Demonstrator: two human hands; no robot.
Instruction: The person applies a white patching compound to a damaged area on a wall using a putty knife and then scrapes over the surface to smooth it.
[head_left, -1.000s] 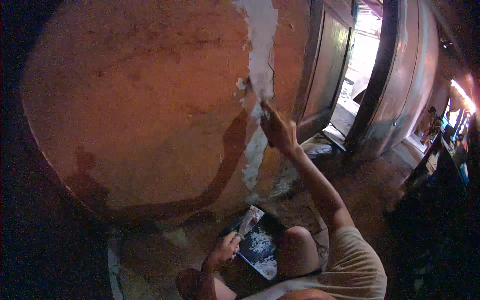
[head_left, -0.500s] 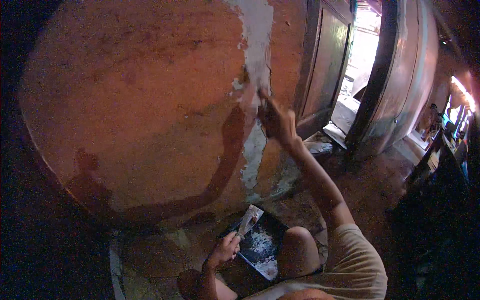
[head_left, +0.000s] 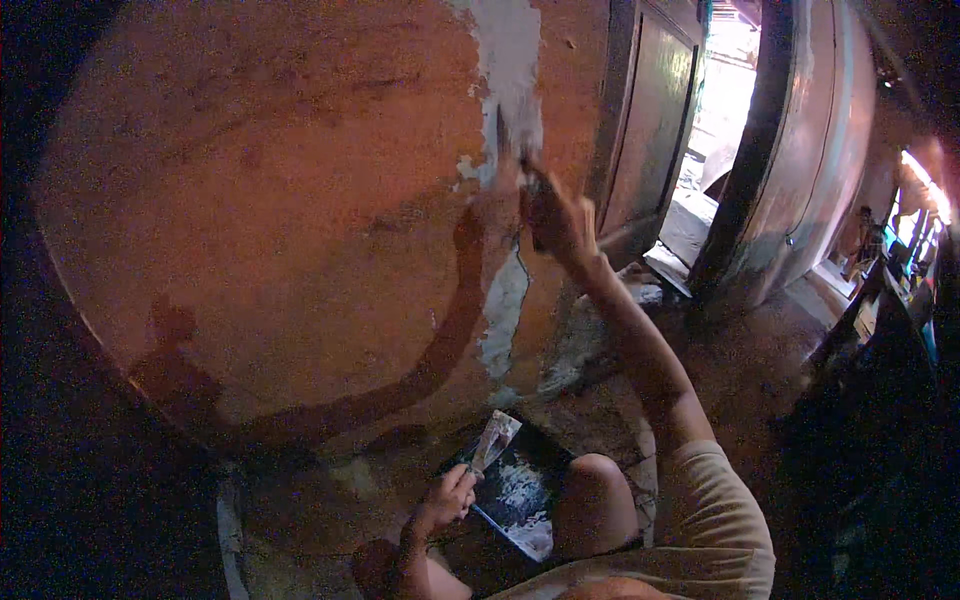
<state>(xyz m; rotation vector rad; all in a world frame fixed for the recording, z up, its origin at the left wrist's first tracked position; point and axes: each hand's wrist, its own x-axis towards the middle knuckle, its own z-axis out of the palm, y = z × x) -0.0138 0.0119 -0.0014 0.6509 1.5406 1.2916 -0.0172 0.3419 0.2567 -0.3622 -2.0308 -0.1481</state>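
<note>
The left hand (head_left: 452, 500) grips a flat metal scraper (head_left: 494, 438) over the black rectangular tray (head_left: 546, 460) at its right, likely to catch drips; the right hand (head_left: 562, 228), beside the white wall strip (head_left: 509, 50), shows an unreadable grip.

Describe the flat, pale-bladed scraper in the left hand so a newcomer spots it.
Below the big orange wall is a dark, white-smeared tray. At its left edge, the bare left hand grips the scraper, whose pale, flat blade points toward the wall and contrasts with the tray.
</note>
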